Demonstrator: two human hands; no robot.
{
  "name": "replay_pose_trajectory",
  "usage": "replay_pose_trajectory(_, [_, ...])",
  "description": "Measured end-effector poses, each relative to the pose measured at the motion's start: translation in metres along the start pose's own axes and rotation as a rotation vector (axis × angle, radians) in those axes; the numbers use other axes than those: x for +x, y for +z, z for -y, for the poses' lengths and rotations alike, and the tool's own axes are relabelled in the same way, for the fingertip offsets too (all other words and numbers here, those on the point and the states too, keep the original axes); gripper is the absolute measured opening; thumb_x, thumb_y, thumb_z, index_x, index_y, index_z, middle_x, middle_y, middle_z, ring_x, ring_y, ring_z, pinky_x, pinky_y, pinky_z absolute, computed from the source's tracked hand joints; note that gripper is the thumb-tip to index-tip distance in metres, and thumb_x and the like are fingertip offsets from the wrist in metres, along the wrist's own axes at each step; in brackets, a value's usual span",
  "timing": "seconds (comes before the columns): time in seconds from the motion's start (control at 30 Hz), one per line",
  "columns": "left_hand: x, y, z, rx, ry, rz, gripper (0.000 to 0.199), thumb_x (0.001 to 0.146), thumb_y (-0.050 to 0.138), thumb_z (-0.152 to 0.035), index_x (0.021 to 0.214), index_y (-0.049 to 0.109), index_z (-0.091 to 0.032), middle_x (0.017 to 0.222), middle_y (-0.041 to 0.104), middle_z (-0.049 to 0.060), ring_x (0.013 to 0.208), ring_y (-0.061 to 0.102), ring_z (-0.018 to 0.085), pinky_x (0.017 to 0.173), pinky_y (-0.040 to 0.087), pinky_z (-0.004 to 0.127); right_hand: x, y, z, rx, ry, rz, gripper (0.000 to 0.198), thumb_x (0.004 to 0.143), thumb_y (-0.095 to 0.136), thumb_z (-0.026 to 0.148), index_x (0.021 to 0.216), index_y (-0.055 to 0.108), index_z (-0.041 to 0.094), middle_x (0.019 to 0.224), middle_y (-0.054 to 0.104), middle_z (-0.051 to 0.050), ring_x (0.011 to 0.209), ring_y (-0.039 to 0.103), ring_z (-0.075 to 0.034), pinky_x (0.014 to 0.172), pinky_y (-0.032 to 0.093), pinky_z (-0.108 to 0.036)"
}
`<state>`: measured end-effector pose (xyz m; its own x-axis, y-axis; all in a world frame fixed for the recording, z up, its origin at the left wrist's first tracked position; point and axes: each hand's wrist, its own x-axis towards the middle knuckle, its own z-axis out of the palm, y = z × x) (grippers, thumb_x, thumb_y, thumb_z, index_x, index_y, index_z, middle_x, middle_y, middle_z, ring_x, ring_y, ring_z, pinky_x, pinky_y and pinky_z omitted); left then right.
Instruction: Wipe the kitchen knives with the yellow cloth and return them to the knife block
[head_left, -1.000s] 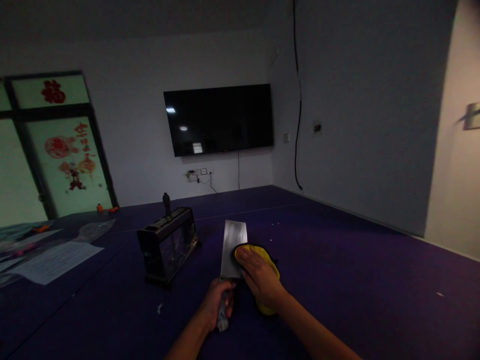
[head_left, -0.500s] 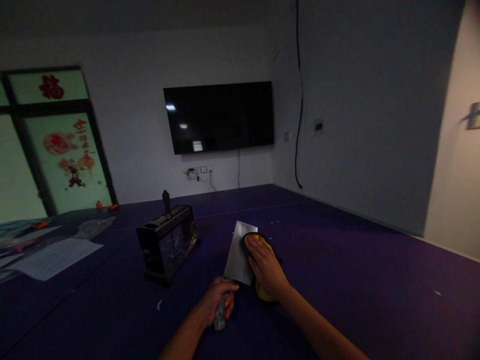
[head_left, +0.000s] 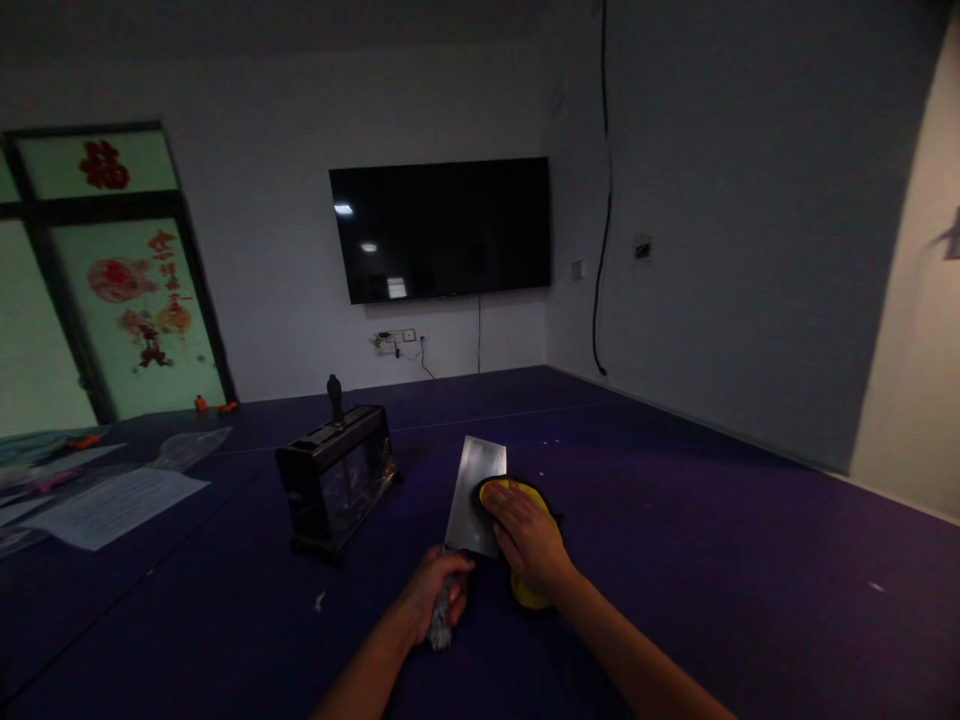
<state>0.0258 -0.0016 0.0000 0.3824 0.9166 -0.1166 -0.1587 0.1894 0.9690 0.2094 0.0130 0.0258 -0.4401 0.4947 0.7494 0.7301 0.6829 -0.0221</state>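
My left hand [head_left: 433, 595] is closed around the wrapped handle of a cleaver [head_left: 471, 475], which seems covered in crinkled clear plastic. Its broad, shiny blade points away from me, tilted slightly. Over the right side of the blade lies a yellow cloth [head_left: 532, 597] with black edging. My right hand [head_left: 527, 530] grips this cloth and presses it on the blade with its fingers bent forward; the thumb is mostly hidden. Left of the cleaver stands a black knife block [head_left: 300, 490] with see-through sides, and a black-handled tool [head_left: 334, 398] sticks up from its top.
A dark purple table [head_left: 675, 560] spreads under everything, with small white scraps on it. Papers [head_left: 120, 508] and a clear plastic bag [head_left: 191, 447] lie at the left, small orange items [head_left: 201, 403] at the far edge. A television [head_left: 442, 230] hangs on the wall behind.
My right hand and the cloth have shifted slightly left and down the blade, so more of its far right corner shows. My left hand keeps its hold on the handle.
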Motion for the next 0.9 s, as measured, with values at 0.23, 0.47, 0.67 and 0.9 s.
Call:
replay_pose_trajectory(0.23, [-0.007, 0.003, -0.007, 0.018, -0.037, 0.111, 0.023, 0.061, 0.062, -0.034, 0.059, 0.043, -0.020, 0.030, 0.033, -0.011, 0.020, 0.032, 0.008, 0.025, 0.016, 0.017, 0.002, 0.003, -0.012, -0.144, 0.181, -0.122, 0.041, 0.090, 0.034, 0.021, 0.129, 0.046, 0.012, 0.137, 0.043, -0.012, 0.129, 0.034, -0.023, 0.104, 0.031, -0.046])
replay_pose_trajectory(0.47, [-0.010, 0.003, -0.010, 0.028, -0.045, 0.181, 0.022, 0.063, 0.062, -0.032, 0.060, 0.044, -0.019, 0.030, 0.033, -0.011, 0.020, 0.034, 0.009, 0.024, 0.016, 0.017, 0.002, 0.001, -0.020, -0.199, 0.242, -0.152, 0.044, 0.093, 0.029, 0.026, 0.133, 0.039, 0.013, 0.141, 0.038, -0.011, 0.133, 0.027, -0.022, 0.106, 0.028, -0.045])
replay_pose_trajectory(0.67, [-0.010, 0.004, -0.011, 0.030, -0.047, 0.200, 0.025, 0.063, 0.063, -0.033, 0.056, 0.044, -0.019, 0.031, 0.033, -0.011, 0.020, 0.036, 0.008, 0.024, 0.016, 0.017, 0.002, 0.005, -0.021, -0.238, 0.261, -0.154, 0.043, 0.094, 0.028, 0.027, 0.133, 0.040, 0.013, 0.140, 0.038, -0.011, 0.133, 0.028, -0.022, 0.106, 0.027, -0.044])
replay_pose_trajectory(0.9, [-0.010, 0.004, -0.011, 0.030, -0.044, 0.171, 0.024, 0.061, 0.063, -0.033, 0.057, 0.044, -0.019, 0.030, 0.034, -0.011, 0.020, 0.035, 0.009, 0.024, 0.017, 0.017, 0.003, 0.004, -0.022, -0.191, 0.242, -0.179, 0.043, 0.093, 0.028, 0.027, 0.133, 0.041, 0.014, 0.140, 0.040, -0.011, 0.132, 0.029, -0.022, 0.104, 0.030, -0.045])
